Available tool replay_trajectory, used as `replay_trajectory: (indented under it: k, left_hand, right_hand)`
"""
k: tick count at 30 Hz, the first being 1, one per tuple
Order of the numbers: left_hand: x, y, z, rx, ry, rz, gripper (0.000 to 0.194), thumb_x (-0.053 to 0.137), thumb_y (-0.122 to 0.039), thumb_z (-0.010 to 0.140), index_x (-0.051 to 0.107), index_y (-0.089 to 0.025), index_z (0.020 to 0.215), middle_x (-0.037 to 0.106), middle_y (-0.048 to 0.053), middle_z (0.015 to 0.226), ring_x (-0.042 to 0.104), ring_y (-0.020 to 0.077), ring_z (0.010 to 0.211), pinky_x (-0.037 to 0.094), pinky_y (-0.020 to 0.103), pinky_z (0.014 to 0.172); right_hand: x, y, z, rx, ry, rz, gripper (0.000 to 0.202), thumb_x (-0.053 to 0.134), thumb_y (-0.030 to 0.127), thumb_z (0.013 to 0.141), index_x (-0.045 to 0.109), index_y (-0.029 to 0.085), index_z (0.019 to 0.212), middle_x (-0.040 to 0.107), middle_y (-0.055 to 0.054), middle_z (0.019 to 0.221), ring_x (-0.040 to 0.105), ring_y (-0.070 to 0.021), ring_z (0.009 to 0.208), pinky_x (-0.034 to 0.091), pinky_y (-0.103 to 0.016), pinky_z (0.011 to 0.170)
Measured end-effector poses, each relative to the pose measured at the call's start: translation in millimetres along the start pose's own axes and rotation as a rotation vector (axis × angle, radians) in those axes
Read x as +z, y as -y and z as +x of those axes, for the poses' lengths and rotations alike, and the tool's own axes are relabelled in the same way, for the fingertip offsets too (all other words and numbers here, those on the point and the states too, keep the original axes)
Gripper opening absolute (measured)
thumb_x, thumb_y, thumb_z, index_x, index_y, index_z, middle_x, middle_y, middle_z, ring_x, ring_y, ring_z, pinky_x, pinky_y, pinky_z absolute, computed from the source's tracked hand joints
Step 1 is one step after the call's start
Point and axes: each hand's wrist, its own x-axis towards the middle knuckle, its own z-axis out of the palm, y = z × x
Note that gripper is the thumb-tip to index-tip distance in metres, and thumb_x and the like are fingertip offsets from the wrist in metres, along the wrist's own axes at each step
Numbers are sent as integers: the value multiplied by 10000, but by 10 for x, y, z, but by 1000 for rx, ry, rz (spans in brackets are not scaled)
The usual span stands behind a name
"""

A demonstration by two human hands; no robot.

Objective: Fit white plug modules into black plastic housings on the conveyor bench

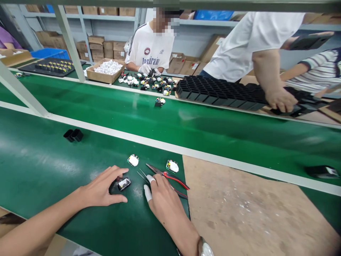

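My left hand [106,188] lies at the green table with thumb and fingers spread around a small black housing [124,184] that has white and dark parts showing at its top; a gap shows between fingertips and housing. My right hand [161,192], with white finger cots on two fingertips, holds thin metal tweezers [142,174] whose points are apart. Beside that hand lie long-nose pliers [170,175] with red and black handles, partly hidden under it. Two small circuit boards with white pads lie beyond: one board [133,160] between the hands, another board [172,166] past the pliers.
Two empty black housings [73,135] stand at left. A brown board [247,206] covers the table at right. Behind a white rail runs a green conveyor [128,110] carrying a circuit board [160,102] and a black piece [322,172]. Co-workers stand beyond, beside black housings [213,92].
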Motion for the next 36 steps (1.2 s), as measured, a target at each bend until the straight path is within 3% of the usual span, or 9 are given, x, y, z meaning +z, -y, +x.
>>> replay_trajectory:
  k: [3,5,8,11,14,24,36]
  left_hand:
    - [-34,-18,25,-4,59,-42,909,769,-342,948,221,-344,1673,562,99,1536,652,282,1216,546,447,1086]
    - [-28,3,34,0,65,-55,870,755,-330,969,236,-370,1665,639,69,1454,656,278,1215,551,455,1080]
    - [21,59,22,16,-45,-61,842,826,-428,914,348,-352,1603,705,68,1295,686,276,1151,591,428,991]
    - [71,93,-6,18,-180,-31,793,816,-481,915,384,-323,1561,716,77,1271,712,267,1125,594,414,977]
    - [95,93,-21,22,-234,27,757,790,-507,932,397,-306,1546,726,73,1205,725,261,1063,607,404,926]
    - [135,79,-4,101,-236,135,696,729,-532,972,401,-261,1522,692,99,1133,686,275,999,601,408,842]
    - [143,54,15,87,-218,133,700,728,-521,976,386,-286,1539,691,87,1138,687,278,1007,589,393,841]
  right_hand:
    - [-15,62,-11,-9,45,32,324,473,-46,770,610,173,966,625,-103,935,635,-265,838,566,-376,705]
    - [-71,118,-3,-20,36,71,287,465,-17,840,604,172,1007,619,-94,985,635,-230,810,551,-345,671]
    - [-157,184,-1,-54,-30,163,196,444,66,964,589,190,1012,605,-82,1055,582,-167,690,463,-315,554]
    - [-180,218,-14,-102,-105,216,217,433,39,938,564,207,899,598,-81,1040,532,-155,641,366,-327,506]
    - [-156,234,-15,-129,-115,189,244,434,-6,877,560,201,849,595,-90,1026,538,-162,661,365,-332,522]
    - [-156,256,7,-120,-47,111,236,495,-13,787,582,200,838,569,-78,991,552,-172,683,394,-313,516]
    - [-212,278,24,-126,-57,37,237,543,-11,743,549,223,781,590,-71,948,569,-179,707,391,-302,513]
